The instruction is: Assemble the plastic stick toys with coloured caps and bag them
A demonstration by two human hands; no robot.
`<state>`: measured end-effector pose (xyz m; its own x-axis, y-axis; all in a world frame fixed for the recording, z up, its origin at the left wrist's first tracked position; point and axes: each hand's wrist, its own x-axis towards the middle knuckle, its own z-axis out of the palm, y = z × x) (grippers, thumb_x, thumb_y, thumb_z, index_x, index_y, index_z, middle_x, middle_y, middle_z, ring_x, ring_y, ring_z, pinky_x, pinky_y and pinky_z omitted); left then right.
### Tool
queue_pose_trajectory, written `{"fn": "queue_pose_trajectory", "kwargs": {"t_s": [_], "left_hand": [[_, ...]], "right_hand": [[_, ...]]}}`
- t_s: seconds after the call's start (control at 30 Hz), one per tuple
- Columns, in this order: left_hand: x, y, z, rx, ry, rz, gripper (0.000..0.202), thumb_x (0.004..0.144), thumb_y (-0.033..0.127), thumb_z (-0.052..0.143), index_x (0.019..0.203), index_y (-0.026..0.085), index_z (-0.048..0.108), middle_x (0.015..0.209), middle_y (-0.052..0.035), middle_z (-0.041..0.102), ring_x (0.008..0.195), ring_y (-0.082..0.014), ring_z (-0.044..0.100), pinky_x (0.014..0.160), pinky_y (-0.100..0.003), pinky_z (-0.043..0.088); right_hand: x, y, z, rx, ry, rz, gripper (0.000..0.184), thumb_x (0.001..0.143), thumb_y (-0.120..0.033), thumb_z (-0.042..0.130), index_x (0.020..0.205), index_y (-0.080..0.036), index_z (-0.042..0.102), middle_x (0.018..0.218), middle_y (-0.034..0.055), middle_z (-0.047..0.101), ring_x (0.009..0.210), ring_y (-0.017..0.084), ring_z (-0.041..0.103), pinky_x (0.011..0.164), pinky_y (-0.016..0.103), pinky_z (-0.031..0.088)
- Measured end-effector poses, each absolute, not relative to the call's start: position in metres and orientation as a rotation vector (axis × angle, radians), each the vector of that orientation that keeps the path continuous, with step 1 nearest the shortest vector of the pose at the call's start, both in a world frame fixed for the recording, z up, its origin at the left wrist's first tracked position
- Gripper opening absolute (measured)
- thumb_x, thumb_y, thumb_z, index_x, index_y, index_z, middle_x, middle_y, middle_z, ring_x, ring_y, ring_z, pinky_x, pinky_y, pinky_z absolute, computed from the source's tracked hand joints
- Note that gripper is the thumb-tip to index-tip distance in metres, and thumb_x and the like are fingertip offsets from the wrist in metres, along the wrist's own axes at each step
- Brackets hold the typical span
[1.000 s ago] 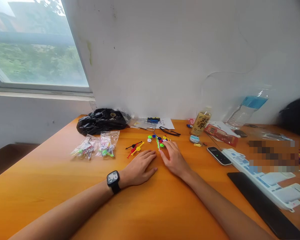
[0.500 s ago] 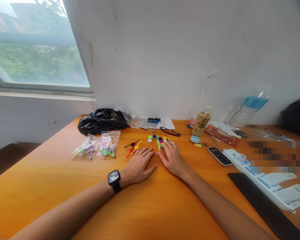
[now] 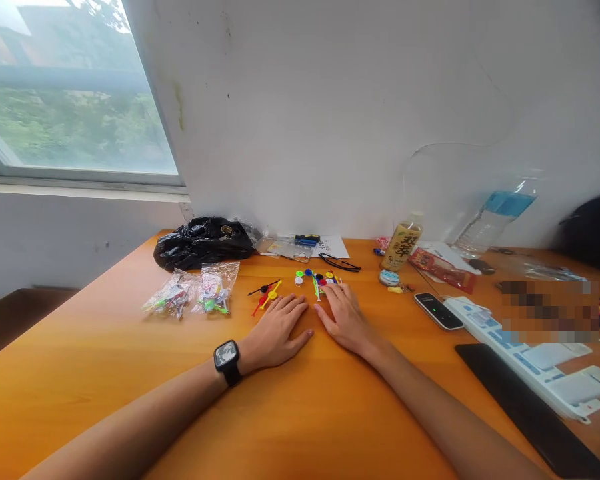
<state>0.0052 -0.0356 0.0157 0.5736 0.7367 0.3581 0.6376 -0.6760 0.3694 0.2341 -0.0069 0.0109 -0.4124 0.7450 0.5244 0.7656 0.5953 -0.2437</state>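
Note:
My left hand (image 3: 276, 331) lies flat on the wooden table (image 3: 300, 420), palm down with fingers stretched out and nothing held. A dark watch (image 3: 227, 355) is on that wrist. Just past its fingertips lie plastic arrow-shaped pointers, among them a yellow pointer (image 3: 272, 295) and a black pointer (image 3: 264, 289). My right hand (image 3: 347, 320) also rests palm down, open, its fingers partly covering a cluster of small coloured plastic pieces. A pale green and white pointer (image 3: 317, 288) lies by its index finger. Left of that sit a white disc (image 3: 299, 282) and a green disc (image 3: 299, 273).
Two clear bags (image 3: 216, 288) of plastic parts lie at left, before a black plastic bag (image 3: 203, 243). Black glasses (image 3: 340, 263) lie at the back. A drink bottle (image 3: 401, 243), small tub (image 3: 389, 279), black-faced device (image 3: 438, 311) and white power strip (image 3: 517, 360) stand at right.

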Motion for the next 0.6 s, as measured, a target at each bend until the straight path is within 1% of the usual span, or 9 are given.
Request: {"fn": "queue_pose_trajectory", "kwargs": {"t_s": [0.17, 0.3, 0.37, 0.43, 0.53, 0.6], "left_hand": [[0.005, -0.036, 0.016, 2.61, 1.158, 0.715, 0.05, 0.1, 0.044, 0.061, 0.144, 0.021, 0.053, 0.155, -0.0154, 0.054, 0.147, -0.0339, 0.047, 0.122, -0.058, 0.038], [0.005, -0.033, 0.011, 2.581, 1.174, 0.759, 0.06, 0.099, 0.045, 0.062, 0.15, 0.02, 0.045, 0.155, -0.0186, 0.053, 0.146, -0.035, 0.048, 0.122, -0.058, 0.038], [0.005, -0.032, 0.008, 2.559, 1.192, 0.775, 0.07, 0.098, 0.047, 0.063, 0.156, 0.017, 0.038, 0.158, -0.0214, 0.049, 0.147, -0.0362, 0.047, 0.122, -0.057, 0.039], [0.004, -0.032, 0.005, 2.541, 1.197, 0.799, 0.078, 0.097, 0.047, 0.063, 0.161, 0.016, 0.03, 0.161, -0.0226, 0.044, 0.149, -0.0371, 0.045, 0.121, -0.057, 0.039], [0.004, -0.031, 0.002, 2.52, 1.186, 0.843, 0.085, 0.097, 0.045, 0.064, 0.166, 0.02, 0.02, 0.163, -0.0215, 0.042, 0.15, -0.0369, 0.043, 0.121, -0.057, 0.04], [0.004, -0.031, 0.002, 2.514, 1.175, 0.862, 0.087, 0.096, 0.043, 0.065, 0.167, 0.022, 0.018, 0.163, -0.0204, 0.042, 0.15, -0.0367, 0.043, 0.121, -0.058, 0.04]], "right_hand": [[0.233, -0.011, 0.018, -1.164, -2.223, -0.059, 0.019, 0.102, -0.03, 0.056, 0.117, -0.02, 0.063, 0.116, 0.0147, 0.067, 0.113, 0.034, 0.056, 0.107, 0.058, 0.047], [0.232, -0.016, 0.026, -1.134, -2.185, -0.056, 0.012, 0.103, -0.028, 0.055, 0.104, -0.021, 0.065, 0.103, 0.012, 0.068, 0.105, 0.032, 0.058, 0.098, 0.052, 0.049], [0.232, -0.017, 0.028, -1.107, -2.156, -0.053, 0.015, 0.103, -0.027, 0.054, 0.095, -0.022, 0.065, 0.094, 0.0106, 0.067, 0.098, 0.03, 0.058, 0.093, 0.048, 0.05], [0.233, -0.018, 0.028, -1.079, -2.13, -0.053, 0.022, 0.104, -0.027, 0.053, 0.086, -0.022, 0.064, 0.084, 0.009, 0.066, 0.091, 0.028, 0.057, 0.088, 0.046, 0.049], [0.234, -0.021, 0.03, -1.046, -2.097, -0.083, 0.033, 0.105, -0.028, 0.053, 0.073, -0.024, 0.06, 0.072, 0.0064, 0.062, 0.081, 0.025, 0.054, 0.083, 0.043, 0.047], [0.233, -0.023, 0.031, -1.028, -2.086, -0.108, 0.039, 0.105, -0.029, 0.053, 0.066, -0.024, 0.055, 0.066, 0.0048, 0.058, 0.076, 0.023, 0.051, 0.079, 0.041, 0.045]]}}
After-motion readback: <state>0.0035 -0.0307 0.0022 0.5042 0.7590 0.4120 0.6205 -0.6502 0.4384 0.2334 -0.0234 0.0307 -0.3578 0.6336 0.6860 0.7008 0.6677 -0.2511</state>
